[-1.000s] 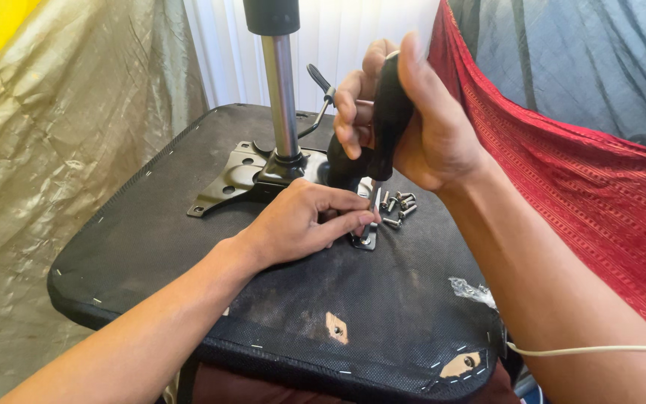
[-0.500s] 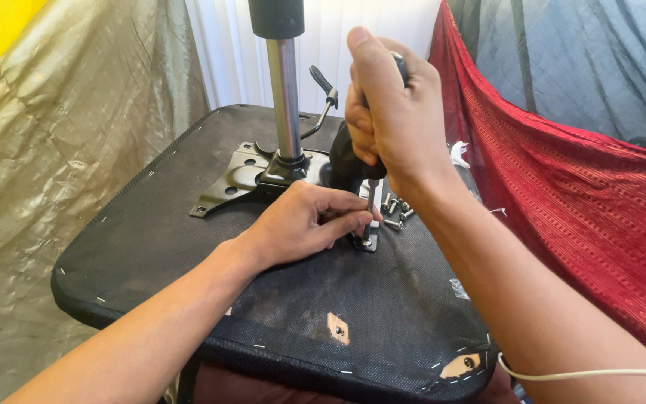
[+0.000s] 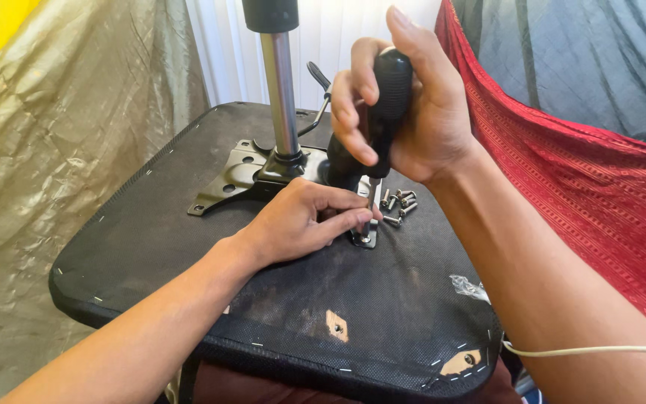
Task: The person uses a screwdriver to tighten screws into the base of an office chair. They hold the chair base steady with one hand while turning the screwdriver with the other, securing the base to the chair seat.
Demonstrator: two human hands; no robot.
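- The right hand point(image 3: 413, 112) is wrapped tight round the black handle of a screwdriver point(image 3: 379, 112), fingers pressed together, thumb up along the back.
- The left hand point(image 3: 304, 221) lies flat on the upturned seat point(image 3: 151, 224), its fingers point(image 3: 345, 223) pinching the shaft low down, just above the screw point(image 3: 366, 238) at the corner of the bracket point(image 3: 226, 179).
- That screw sits at about 4 o'clock from the steel post point(image 3: 282, 97), near the middle of the seat.
- To do this well, I judge, the driver should stand straight over the screw; here it leans a little toward 1 o'clock, which could let the tip slip out.
- Press down firmly while turning, and let the left fingertips only guide, clear of the tip.
- Spare screws point(image 3: 398, 206) lie in a loose heap at 2 o'clock from the tip, just beside it; a sliding wrist could scatter them.
- Whether the tip is fully seated in the head cannot be told.
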